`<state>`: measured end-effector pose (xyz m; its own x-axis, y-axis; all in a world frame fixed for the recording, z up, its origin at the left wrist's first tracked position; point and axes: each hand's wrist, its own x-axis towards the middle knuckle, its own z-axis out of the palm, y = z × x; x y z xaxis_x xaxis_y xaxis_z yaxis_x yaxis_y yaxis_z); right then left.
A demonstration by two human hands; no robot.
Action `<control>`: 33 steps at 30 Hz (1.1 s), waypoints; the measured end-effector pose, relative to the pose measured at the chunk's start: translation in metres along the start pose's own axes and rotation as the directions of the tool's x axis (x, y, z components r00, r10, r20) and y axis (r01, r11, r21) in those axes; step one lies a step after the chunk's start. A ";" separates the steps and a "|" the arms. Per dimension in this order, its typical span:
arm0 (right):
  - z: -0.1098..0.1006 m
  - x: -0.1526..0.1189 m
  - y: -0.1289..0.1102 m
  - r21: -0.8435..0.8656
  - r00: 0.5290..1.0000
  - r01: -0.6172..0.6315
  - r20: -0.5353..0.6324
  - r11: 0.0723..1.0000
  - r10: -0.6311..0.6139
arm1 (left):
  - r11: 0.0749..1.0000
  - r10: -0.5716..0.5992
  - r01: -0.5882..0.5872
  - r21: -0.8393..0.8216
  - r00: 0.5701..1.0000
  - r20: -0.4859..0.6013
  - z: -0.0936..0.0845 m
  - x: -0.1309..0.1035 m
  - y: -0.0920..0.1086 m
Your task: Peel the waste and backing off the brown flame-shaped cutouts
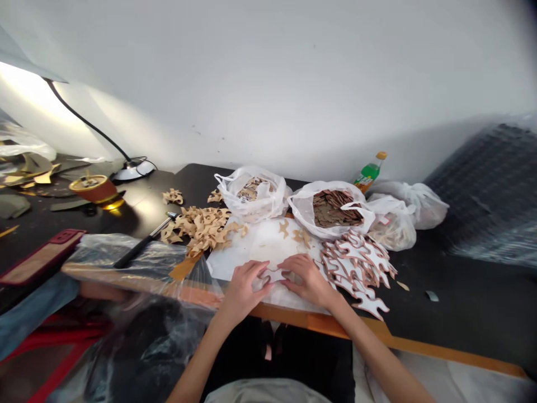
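A small white cut-out piece with curved points (273, 275) is held between both hands over a white sheet (251, 246) at the table's front edge. My left hand (250, 282) pinches its left end with thumb and fingers. On its right end, my right hand (305, 275) is closed in the same way. Just right of my right hand lies a heap of white cut-outs with reddish-brown edges (356, 263). Tan cut-outs (205, 226) are piled to the left of the sheet, and a few tan ones (301, 237) rest on it beyond my hands.
Behind the sheet stand two open plastic bags of pieces, the left bag (268, 210) and the right bag (302, 210). Tied bags (396, 232) and a green bottle (369, 172) are at back right. Leftward are a black-handled tool (134, 253), a phone (42, 257), a lamp (134, 169) and another person's sleeve (39, 313).
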<state>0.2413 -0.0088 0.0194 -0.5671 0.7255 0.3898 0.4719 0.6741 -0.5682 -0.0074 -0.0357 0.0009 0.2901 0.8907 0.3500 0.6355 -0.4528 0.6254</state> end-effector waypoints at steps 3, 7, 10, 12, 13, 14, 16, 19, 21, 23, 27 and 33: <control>0.001 -0.003 0.002 0.010 1.000 -0.014 -0.003 1.000 0.014 | 1.000 0.017 -0.017 -0.005 1.000 -0.004 0.000 -0.002 0.000; 0.003 -0.005 0.005 0.041 1.000 -0.011 -0.027 0.999 0.013 | 0.998 0.042 -0.042 0.037 0.999 -0.008 0.001 -0.002 0.001; 0.005 -0.005 0.007 0.062 0.999 -0.006 -0.034 0.998 0.008 | 0.996 0.054 -0.054 0.065 0.999 0.006 0.003 -0.001 0.001; 0.006 -0.004 0.006 0.074 0.999 -0.005 -0.036 0.997 0.008 | 0.996 0.055 -0.056 0.065 0.998 0.013 0.003 0.000 0.001; 0.006 -0.004 0.006 0.081 0.999 -0.005 -0.041 0.997 0.008 | 0.996 0.058 -0.058 0.062 0.998 0.013 0.004 0.001 0.001; 0.007 -0.005 0.006 0.089 0.999 -0.004 -0.047 0.996 0.008 | 0.996 0.062 -0.063 0.058 0.998 0.010 0.004 0.002 0.001; 0.007 -0.005 0.005 0.105 0.998 0.000 -0.060 0.994 0.007 | 0.996 0.075 -0.075 0.057 0.997 -0.002 0.003 0.003 0.002; 0.005 -0.007 0.002 0.107 0.998 0.012 -0.058 0.994 -0.006 | 0.994 0.080 -0.079 0.082 0.997 -0.013 -0.001 0.005 0.006; 0.002 -0.007 0.000 0.082 0.999 0.016 -0.046 0.996 -0.013 | 0.991 0.074 -0.073 0.115 0.997 -0.007 -0.004 0.006 0.009; 0.000 -0.007 -0.001 0.044 0.999 0.015 -0.040 0.999 -0.013 | 0.985 0.079 -0.080 0.151 0.997 0.014 -0.006 0.007 0.014; -0.002 -0.003 -0.001 -0.010 0.999 0.039 -0.019 0.999 -0.039 | 0.972 0.113 -0.121 0.202 0.992 0.049 -0.010 0.010 0.020; 0.000 0.003 0.004 -0.028 0.997 0.072 0.019 0.997 -0.072 | 0.971 0.126 -0.133 0.200 0.991 0.046 -0.009 0.012 0.021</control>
<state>0.2415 -0.0035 0.0187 -0.6122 0.6726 0.4157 0.4486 0.7284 -0.5179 0.0026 -0.0352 0.0244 0.4009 0.8274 0.3934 0.7214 -0.5498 0.4211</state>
